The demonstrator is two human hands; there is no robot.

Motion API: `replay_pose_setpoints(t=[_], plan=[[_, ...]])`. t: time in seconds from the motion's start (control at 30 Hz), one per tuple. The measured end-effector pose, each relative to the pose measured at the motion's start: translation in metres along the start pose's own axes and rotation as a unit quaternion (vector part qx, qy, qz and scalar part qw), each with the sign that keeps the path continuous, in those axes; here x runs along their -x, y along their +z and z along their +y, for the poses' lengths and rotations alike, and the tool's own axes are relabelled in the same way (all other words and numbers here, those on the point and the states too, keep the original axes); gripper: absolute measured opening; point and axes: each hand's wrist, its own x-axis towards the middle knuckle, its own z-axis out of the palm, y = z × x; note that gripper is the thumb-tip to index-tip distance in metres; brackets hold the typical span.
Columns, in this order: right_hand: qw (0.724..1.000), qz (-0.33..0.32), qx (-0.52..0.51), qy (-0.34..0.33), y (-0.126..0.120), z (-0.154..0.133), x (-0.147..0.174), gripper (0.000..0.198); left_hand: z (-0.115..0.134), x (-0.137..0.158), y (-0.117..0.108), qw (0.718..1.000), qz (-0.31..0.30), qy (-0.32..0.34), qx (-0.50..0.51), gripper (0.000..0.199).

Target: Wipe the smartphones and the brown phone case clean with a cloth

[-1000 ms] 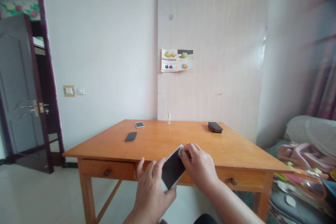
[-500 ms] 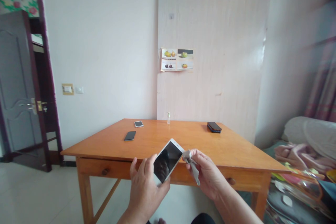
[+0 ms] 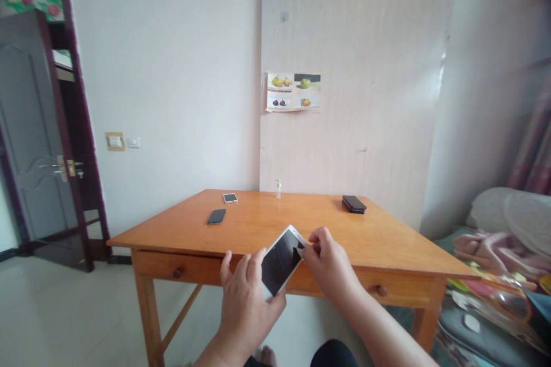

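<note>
The left hand (image 3: 247, 289) grips a white phone (image 3: 279, 266), tilted, in front of the table (image 3: 172, 235); the right hand (image 3: 330, 266) pinches a pale cloth (image 3: 301, 252), mostly hidden, at the white phone's edge. Beyond, a dark phone (image 3: 216, 217) lies flat; a pump bottle (image 3: 279, 190) stands farther back.

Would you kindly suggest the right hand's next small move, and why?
Perhaps draw the right hand lightly down the held phone, since its screen faces up in the left hand and what looks like pale cloth shows beside the right hand, at the far end.
</note>
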Motion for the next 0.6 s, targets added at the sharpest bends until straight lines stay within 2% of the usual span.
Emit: replay_pose_setpoints(t=[0.1,0.17,0.3,0.4,0.47,0.6], plan=[[0.996,0.047,0.055,-0.044,0.002,-0.006,0.004,0.003,0.002,-0.001,-0.001,1.000,0.002,-0.006,-0.002,0.057],[0.994,0.051,0.063,-0.079,0.007,-0.014,0.012,0.010,0.003,-0.002,-0.002,1.000,0.004,-0.007,-0.003,0.057],[0.985,-0.006,0.029,-0.171,0.021,-0.033,0.037,0.017,0.003,-0.003,-0.002,1.000,0.012,-0.014,-0.008,0.054],[0.973,-0.042,0.005,-0.228,0.026,-0.037,0.043,0.020,0.001,-0.002,-0.001,1.000,0.010,-0.022,-0.011,0.052],[0.976,-0.019,0.004,-0.215,0.024,-0.031,0.035,0.019,-0.001,-0.001,-0.001,1.000,0.014,-0.025,-0.010,0.054],[0.984,0.080,0.018,-0.158,0.016,-0.014,0.009,0.011,0.000,0.000,-0.002,0.999,0.019,-0.027,-0.001,0.056]])
